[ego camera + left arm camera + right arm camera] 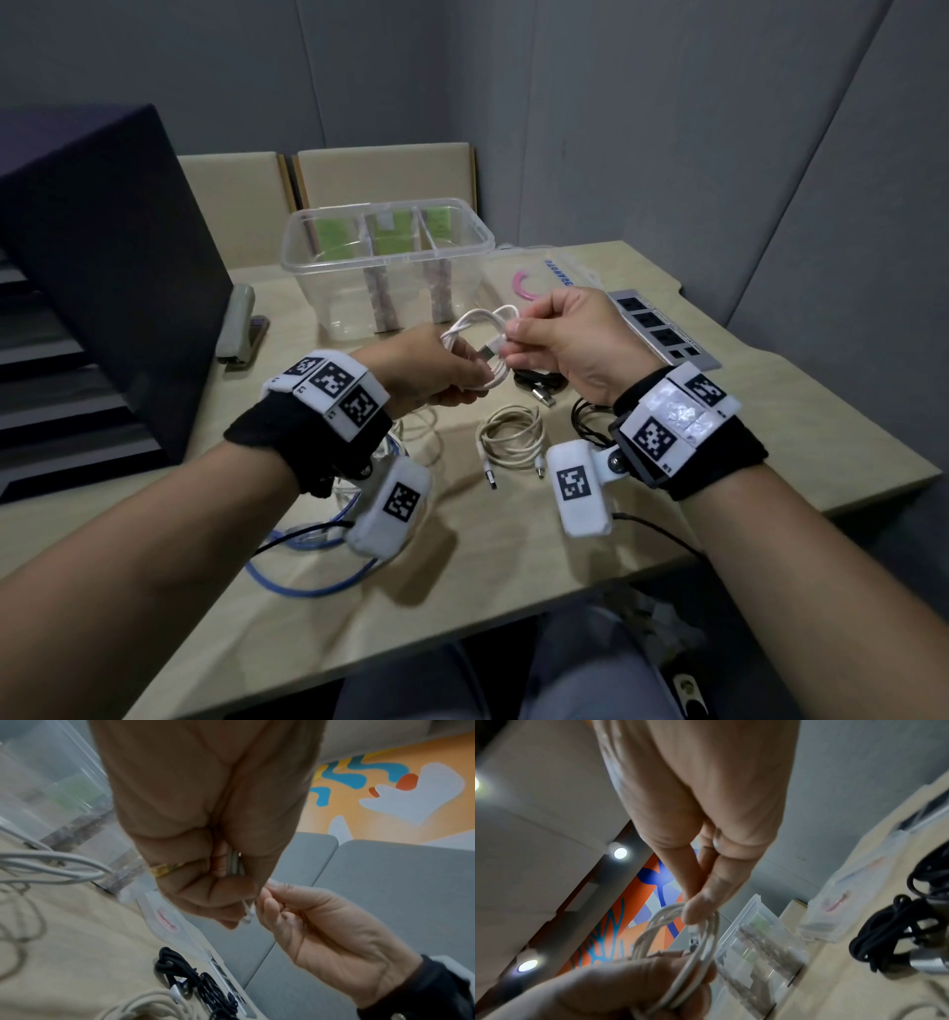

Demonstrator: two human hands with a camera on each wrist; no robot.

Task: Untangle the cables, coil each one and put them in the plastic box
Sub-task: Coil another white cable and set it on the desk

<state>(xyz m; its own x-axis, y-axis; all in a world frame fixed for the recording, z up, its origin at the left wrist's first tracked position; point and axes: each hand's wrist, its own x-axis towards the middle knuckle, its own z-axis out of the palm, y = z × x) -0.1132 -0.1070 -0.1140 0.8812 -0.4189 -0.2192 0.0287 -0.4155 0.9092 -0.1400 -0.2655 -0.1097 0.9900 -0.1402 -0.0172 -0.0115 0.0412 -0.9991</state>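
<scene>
A white USB cable (475, 339), wound into a small coil, hangs in the air in front of the clear plastic box (308, 267). My left hand (436, 370) grips the lower part of the coil (695, 959). My right hand (554, 334) pinches its right side near the metal plug (487, 352). In the left wrist view the strands (232, 862) run through my curled left fingers. On the table (513, 555) below lie a coiled beige cable (508, 439), a black cable (536, 381) and a blue cable (308, 586).
The box has dividers and stands open, its lid (544, 272) lying to its right. A grey power strip (662, 329) lies at the right. A dark laptop lid (113, 267) rises at the left, with a stapler (241, 329) beside it.
</scene>
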